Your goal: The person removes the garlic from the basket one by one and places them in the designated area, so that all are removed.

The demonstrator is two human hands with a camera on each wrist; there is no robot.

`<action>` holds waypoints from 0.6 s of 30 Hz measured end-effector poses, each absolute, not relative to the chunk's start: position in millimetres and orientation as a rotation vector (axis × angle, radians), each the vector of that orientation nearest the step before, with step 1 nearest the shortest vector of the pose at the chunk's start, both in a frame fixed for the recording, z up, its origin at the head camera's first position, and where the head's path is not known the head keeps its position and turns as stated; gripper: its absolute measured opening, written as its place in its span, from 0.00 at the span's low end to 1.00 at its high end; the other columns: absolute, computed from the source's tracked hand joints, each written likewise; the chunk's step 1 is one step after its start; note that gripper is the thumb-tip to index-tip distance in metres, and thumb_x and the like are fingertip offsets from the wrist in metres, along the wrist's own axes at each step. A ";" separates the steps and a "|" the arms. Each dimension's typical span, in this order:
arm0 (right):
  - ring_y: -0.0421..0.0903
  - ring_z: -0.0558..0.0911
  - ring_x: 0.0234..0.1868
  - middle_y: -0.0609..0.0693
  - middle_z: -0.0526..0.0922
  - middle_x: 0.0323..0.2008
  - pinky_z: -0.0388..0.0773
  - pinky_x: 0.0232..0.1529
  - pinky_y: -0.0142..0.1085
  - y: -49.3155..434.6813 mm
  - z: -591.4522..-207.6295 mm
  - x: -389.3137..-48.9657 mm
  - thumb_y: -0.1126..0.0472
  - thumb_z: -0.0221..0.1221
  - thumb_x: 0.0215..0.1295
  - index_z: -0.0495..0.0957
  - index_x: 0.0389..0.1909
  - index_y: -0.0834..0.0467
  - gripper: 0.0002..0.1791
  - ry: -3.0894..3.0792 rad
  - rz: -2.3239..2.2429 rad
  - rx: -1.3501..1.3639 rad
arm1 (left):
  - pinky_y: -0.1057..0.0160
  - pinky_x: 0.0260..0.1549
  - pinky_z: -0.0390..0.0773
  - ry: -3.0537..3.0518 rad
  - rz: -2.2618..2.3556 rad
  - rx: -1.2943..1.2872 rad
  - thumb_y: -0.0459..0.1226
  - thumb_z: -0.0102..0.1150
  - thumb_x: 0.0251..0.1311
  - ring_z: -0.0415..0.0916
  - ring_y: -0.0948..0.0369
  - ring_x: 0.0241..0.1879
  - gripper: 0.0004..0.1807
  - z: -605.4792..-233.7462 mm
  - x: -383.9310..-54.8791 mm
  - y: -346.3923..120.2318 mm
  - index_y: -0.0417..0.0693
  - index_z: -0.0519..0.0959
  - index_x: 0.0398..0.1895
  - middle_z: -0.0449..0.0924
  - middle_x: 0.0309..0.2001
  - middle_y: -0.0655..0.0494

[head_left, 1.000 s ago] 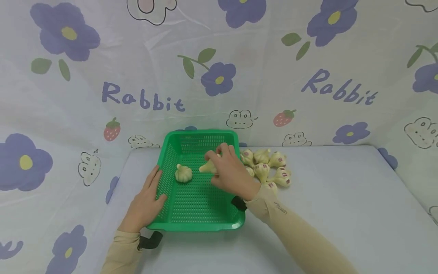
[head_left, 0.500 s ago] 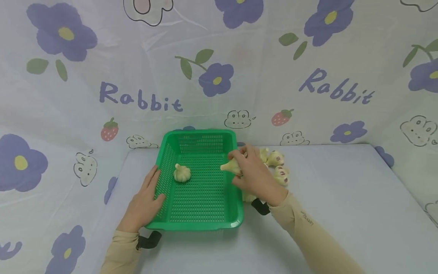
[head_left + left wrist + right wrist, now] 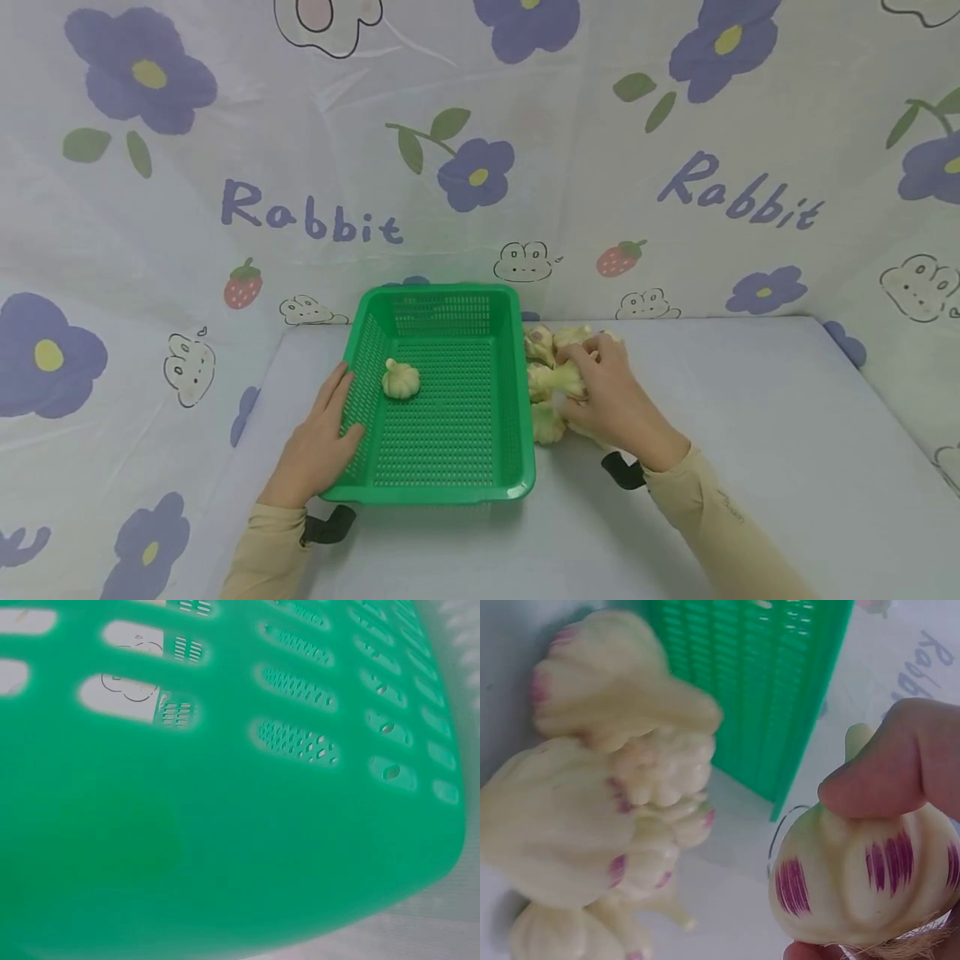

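Note:
A green plastic basket stands before me in the head view, with one pale garlic bulb on its floor toward the left. My left hand rests on the basket's left rim, fingers fairly straight, thumb reaching over the inner side. Just right of the basket, my right hand pinches a garlic bulb with purple streaks and a short stem, low over a heap of others. In the right wrist view the thumb presses its upper side, with a fingertip below.
Several garlic bulbs lie heaped against the basket's right side, partly hidden by the right hand. A white cloth printed with flowers and rabbits hangs behind the white table.
My right hand has moved right with the garlic bulb, from above the basket's inside to the heap beside it. My left hand and the basket stay put.

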State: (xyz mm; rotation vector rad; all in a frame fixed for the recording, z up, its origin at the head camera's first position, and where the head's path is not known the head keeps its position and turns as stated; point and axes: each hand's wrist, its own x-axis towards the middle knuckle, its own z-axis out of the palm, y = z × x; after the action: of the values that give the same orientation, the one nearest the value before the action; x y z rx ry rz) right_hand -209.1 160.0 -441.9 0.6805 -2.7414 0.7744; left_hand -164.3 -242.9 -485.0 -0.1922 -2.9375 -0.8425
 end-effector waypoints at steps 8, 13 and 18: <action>0.63 0.66 0.58 0.61 0.68 0.52 0.76 0.45 0.51 179.4 -451.5 -199.5 0.69 0.69 0.53 0.75 0.55 0.59 0.26 -2.762 0.788 0.639 | 0.38 0.48 0.82 -2.923 -0.831 -0.213 0.37 0.50 0.70 0.73 0.42 0.65 0.41 -487.0 -163.7 -242.8 0.42 0.49 0.85 0.42 0.85 0.48; 0.64 0.66 0.58 0.63 0.68 0.52 0.76 0.45 0.54 191.8 -459.0 -196.0 0.65 0.72 0.56 0.74 0.56 0.57 0.26 -2.760 0.780 0.620 | 0.36 0.50 0.81 -2.921 -0.836 -0.211 0.36 0.50 0.70 0.72 0.41 0.68 0.41 -486.7 -163.5 -242.1 0.42 0.49 0.85 0.42 0.85 0.48; 0.64 0.66 0.54 0.64 0.68 0.52 0.74 0.41 0.49 207.2 -468.4 -194.2 0.71 0.67 0.53 0.74 0.55 0.57 0.27 -2.744 0.769 0.607 | 0.37 0.50 0.81 -2.914 -0.841 -0.215 0.36 0.50 0.70 0.72 0.41 0.67 0.41 -486.5 -163.2 -242.0 0.42 0.49 0.85 0.42 0.85 0.49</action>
State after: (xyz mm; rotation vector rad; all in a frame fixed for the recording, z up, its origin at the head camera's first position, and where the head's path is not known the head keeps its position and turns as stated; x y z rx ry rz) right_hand -194.2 207.2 -468.4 0.6072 -2.7443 0.7694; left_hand -163.2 -242.0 -486.5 -0.2152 -2.9138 -0.8406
